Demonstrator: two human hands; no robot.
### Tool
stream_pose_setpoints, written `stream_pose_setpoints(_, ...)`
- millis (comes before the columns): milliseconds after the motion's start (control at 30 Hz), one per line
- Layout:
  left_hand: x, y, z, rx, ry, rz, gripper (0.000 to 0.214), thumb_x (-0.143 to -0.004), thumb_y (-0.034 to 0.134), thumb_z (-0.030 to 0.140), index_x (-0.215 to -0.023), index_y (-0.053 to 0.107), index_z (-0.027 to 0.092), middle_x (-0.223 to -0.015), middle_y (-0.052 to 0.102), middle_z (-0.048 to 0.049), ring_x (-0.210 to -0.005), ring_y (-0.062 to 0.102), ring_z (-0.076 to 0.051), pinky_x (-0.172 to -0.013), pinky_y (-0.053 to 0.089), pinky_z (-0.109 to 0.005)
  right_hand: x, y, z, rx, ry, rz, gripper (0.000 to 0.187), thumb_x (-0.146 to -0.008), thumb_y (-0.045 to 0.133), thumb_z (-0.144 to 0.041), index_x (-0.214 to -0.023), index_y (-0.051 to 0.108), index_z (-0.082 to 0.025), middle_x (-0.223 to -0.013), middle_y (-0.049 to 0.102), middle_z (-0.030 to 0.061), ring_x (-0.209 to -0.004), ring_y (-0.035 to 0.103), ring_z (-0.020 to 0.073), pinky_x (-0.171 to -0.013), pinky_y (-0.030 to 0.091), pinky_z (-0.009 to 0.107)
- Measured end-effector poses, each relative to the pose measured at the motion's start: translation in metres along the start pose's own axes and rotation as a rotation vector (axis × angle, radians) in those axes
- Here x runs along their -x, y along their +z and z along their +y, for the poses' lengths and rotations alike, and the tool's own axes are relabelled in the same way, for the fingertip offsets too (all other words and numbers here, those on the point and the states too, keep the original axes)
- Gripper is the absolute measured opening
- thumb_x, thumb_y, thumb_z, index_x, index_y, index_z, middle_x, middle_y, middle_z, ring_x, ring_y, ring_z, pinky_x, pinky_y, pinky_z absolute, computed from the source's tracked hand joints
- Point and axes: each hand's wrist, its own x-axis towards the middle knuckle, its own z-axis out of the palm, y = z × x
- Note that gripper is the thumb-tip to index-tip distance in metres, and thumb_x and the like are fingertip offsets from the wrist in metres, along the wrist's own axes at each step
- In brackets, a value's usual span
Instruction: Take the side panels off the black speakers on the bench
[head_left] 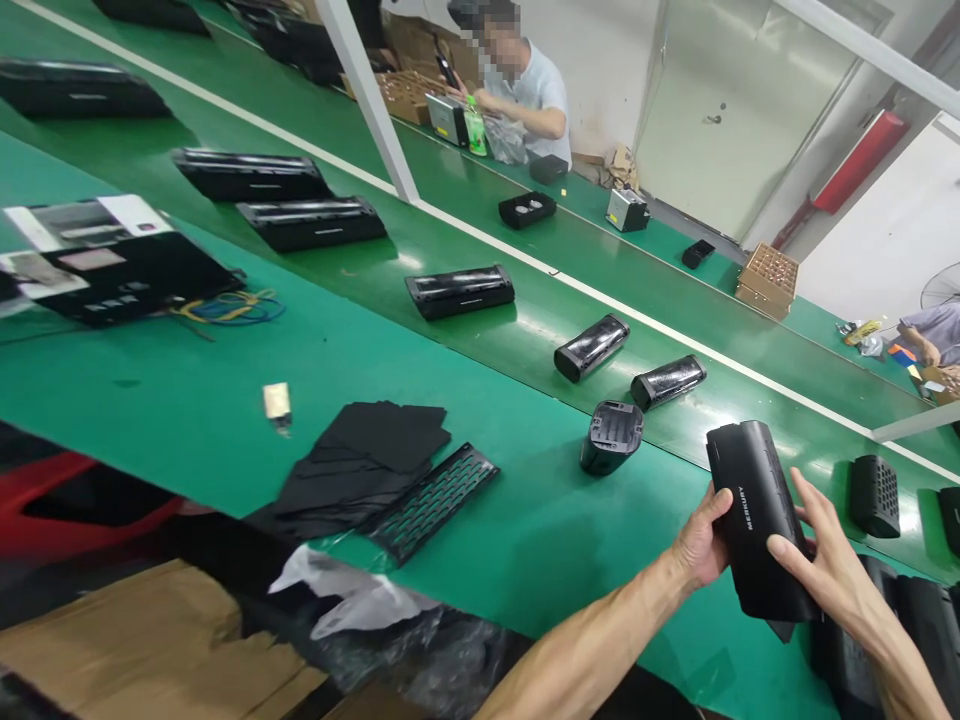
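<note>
I hold a black plastic housing (pixel 756 515) with white lettering above the green bench. My left hand (pixel 701 545) grips its left edge, thumb on the front. My right hand (pixel 825 555) wraps its right side, fingers laid over the lower face. Just left of it stands a short black casing (pixel 611 436) on end. A black perforated grille (pixel 435 500) and a pile of black flat sheets (pixel 367 460) lie further left on the bench.
Several black housings lie along the green conveyor belt (pixel 525 340), such as one (pixel 460 291) and another (pixel 592 347). Clear plastic bags (pixel 352 600) and a cardboard box (pixel 135 650) sit near me. A person (pixel 525 95) works across the belt. More black parts (pixel 874 495) lie at right.
</note>
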Motion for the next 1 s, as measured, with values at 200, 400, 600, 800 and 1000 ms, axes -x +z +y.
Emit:
stream_pose_setpoints(200,-0.003,0.012,0.003,0.010,0.112,0.058,0.079,-0.068,0.098,0.049,-0.135,0.068,0.022,-0.126,0.076,-0.0128,-0.125,0.066,-0.037,-0.111,0.048,-0.050,0.046,0.068,-0.003,-0.127,0.047,0.419,0.128,-0.083,0.080,-0.066,-0.169,-0.010,-0.033,-0.178,0.004,0.0181,-0.159,0.027,0.0475,-0.119,0.045,0.061)
stream_pose_setpoints(400,-0.008,0.012,0.029,-0.229,0.070,-0.041,0.093,-0.065,0.095,0.064,-0.144,0.061,0.028,-0.140,0.068,-0.0134,-0.127,0.064,-0.037,-0.100,0.053,-0.046,0.043,0.054,-0.012,-0.125,0.006,0.589,0.106,-0.078,0.085,-0.060,-0.161,0.030,-0.024,-0.162,0.038,0.0192,-0.140,0.049,0.0466,-0.110,0.049,0.060)
stream_pose_setpoints(600,-0.021,0.033,0.118,-0.761,0.088,-0.312,0.115,-0.058,0.102,0.051,-0.159,0.049,0.035,-0.163,0.049,-0.0109,-0.142,0.051,-0.040,-0.119,0.040,-0.052,0.068,0.009,-0.002,-0.187,-0.044,0.567,0.101,-0.071,0.089,-0.062,-0.154,0.044,-0.025,-0.154,0.051,0.0170,-0.138,0.049,0.0494,-0.113,0.038,0.065)
stream_pose_setpoints(800,-0.017,0.057,0.135,-1.086,-0.047,-0.496,0.124,-0.056,0.103,0.049,-0.163,0.042,0.032,-0.148,0.058,-0.0113,-0.133,0.057,-0.039,-0.114,0.046,-0.048,0.078,0.003,0.006,-0.290,0.008,0.461,0.101,-0.074,0.087,-0.065,-0.154,0.039,-0.028,-0.162,0.043,0.0185,-0.141,0.045,0.0510,-0.110,0.039,0.064)
stream_pose_setpoints(1000,-0.015,0.055,0.114,-0.997,0.004,-0.431,0.109,-0.057,0.099,0.051,-0.152,0.048,0.029,-0.118,0.065,-0.0056,-0.108,0.063,-0.029,-0.095,0.051,-0.040,0.078,-0.004,0.011,-0.287,-0.028,0.446,0.100,-0.077,0.086,-0.060,-0.157,0.034,-0.030,-0.165,0.040,0.0172,-0.144,0.044,0.0482,-0.112,0.038,0.060)
